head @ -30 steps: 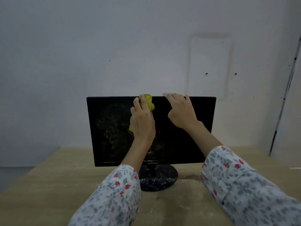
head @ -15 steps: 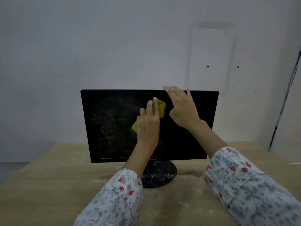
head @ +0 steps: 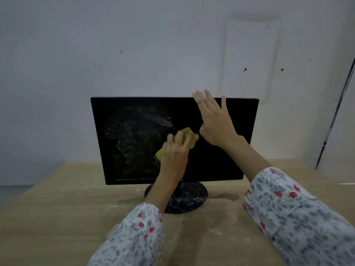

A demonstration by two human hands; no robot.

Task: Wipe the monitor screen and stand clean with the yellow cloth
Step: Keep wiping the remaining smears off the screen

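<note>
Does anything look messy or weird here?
Yes. The black monitor screen has whitish smears on its left half, its round black stand is flecked with white specks, and pale powdery dust lies on the tan wooden table around it.

You face a pale wall with small holes; the tan desk meets it, dimly lit.

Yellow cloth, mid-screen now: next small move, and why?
Probably sweep the yellow cloth leftward under the left hand: whitish smears cover the screen's left half, while the right hand steadies the monitor near its top edge.
</note>
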